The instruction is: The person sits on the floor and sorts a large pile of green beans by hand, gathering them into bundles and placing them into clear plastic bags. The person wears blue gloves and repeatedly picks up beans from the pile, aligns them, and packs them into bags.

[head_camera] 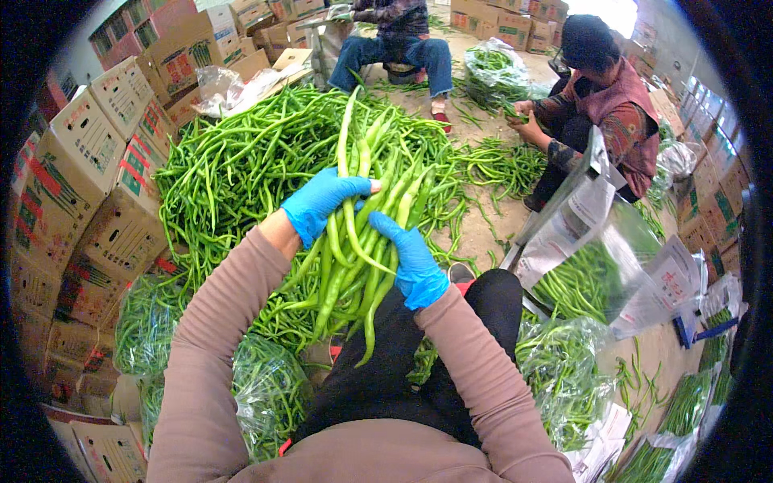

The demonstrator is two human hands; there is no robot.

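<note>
A bunch of long green chili peppers (pixel 356 271) is held between my two hands, above my lap. My left hand (pixel 323 202), in a blue disposable glove with the thumb tip bare, wraps the bunch from the left. From the right, my right hand (pixel 413 259), gloved in blue too, grips the same bunch; most of its fingers are hidden behind the peppers. One longer pale pepper (pixel 345 139) sticks up past my left thumb. Just beyond my hands rises a large heap of the same peppers (pixel 241 157).
Cardboard cartons (pixel 84 145) are stacked along the left. Clear bags of peppers (pixel 269 386) flank my legs, and an open printed bag (pixel 580 271) stands at right. One person (pixel 622 115) crouches at right holding peppers; another (pixel 392 48) sits beyond the heap.
</note>
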